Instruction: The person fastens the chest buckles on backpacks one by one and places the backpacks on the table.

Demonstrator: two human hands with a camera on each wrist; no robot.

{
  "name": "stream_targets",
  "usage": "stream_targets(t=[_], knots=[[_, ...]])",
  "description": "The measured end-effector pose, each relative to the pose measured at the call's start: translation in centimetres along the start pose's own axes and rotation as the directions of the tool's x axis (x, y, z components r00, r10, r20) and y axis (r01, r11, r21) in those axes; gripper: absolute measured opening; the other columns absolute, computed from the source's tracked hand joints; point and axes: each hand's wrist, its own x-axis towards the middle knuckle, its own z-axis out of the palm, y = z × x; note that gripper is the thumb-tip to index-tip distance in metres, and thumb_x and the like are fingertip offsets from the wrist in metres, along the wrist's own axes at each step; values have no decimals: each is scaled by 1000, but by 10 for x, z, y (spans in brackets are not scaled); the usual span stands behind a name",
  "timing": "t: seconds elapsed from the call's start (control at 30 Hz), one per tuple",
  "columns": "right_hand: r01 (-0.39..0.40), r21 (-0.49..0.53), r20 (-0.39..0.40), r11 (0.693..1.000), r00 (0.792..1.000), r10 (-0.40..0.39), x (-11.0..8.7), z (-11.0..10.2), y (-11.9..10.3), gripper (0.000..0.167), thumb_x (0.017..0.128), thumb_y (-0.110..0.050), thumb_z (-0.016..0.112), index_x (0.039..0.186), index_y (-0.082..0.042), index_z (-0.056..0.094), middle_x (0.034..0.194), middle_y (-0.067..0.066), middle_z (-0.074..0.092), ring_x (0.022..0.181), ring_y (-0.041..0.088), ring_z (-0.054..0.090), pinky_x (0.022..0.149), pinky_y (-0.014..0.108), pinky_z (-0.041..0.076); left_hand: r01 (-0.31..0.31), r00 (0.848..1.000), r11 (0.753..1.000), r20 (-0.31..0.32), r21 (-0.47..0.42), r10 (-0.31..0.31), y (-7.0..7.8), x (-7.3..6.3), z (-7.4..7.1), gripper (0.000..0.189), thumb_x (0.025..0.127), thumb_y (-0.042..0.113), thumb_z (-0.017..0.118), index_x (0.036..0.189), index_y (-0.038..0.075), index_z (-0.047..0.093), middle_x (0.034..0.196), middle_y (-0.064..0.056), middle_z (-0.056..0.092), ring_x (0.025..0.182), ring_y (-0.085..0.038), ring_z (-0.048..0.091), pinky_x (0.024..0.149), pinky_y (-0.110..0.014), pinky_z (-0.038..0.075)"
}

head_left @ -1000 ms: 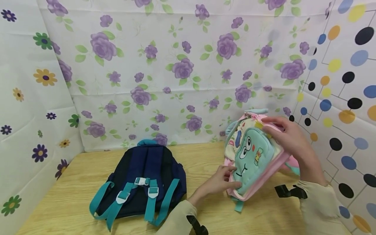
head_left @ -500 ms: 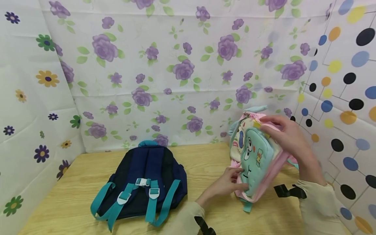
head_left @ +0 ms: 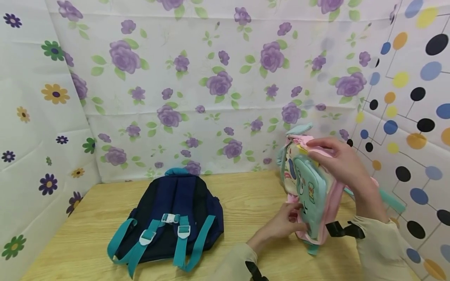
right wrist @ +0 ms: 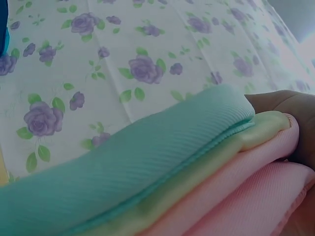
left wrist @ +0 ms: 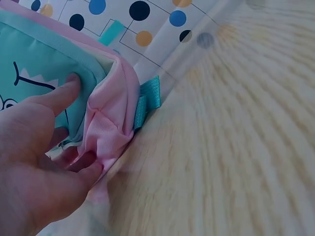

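A small pink and mint-green child's backpack (head_left: pixel 314 201) stands tilted on the right of the table, its front pocket with a cartoon face turned to the left. My right hand (head_left: pixel 338 160) grips its upper side edge; the right wrist view shows the hand at the far end of the layered mint, cream and pink fabric (right wrist: pixel 162 152). Low on the bag, my left hand (head_left: pixel 281 224) holds the bottom corner. In the left wrist view one digit of the left hand (left wrist: pixel 42 147) presses the mint pocket (left wrist: pixel 44 54), while other fingers touch the pink fabric.
A navy backpack (head_left: pixel 174 199) with teal straps lies on the left half of the wooden table (head_left: pixel 242 195), straps up. Floral cloth (head_left: pixel 197 78) hangs behind, and a dotted cloth (head_left: pixel 404 128) borders the right side. A teal strap (head_left: pixel 391 200) sticks out behind my right wrist.
The pink and mint backpack has turned so its front faces further left and it stands more upright. My left hand has moved right with its lower end. The navy backpack stays put.
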Motion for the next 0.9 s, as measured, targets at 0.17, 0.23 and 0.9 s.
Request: stream_targets(t=[0.17,0.23,0.9], knots=[[-1,7,16,1000,1000,1,0,2,-2,43,96,-42,65,129,-14,64,141,13,54,134,37,43,104,67,31,-9,1000,999,18,-41,10,-1,0,4,57,86,14,75,138,13,53,137,5,39,122,-12,51,103,-24,45],[-12,15,16,1000,1000,11,-1,4,-2,43,95,-43,65,128,-15,65,141,11,54,136,35,42,106,66,30,-20,999,999,35,-48,22,-2,0,3,55,88,15,74,139,14,53,139,5,41,125,-13,51,104,-25,45],[-81,150,23,985,997,78,-3,12,-2,47,94,-46,66,130,-15,64,147,7,49,140,30,38,109,61,32,-64,993,998,-105,-17,62,32,-22,-50,32,93,31,70,121,15,65,128,-2,62,123,-30,59,85,-22,53]])
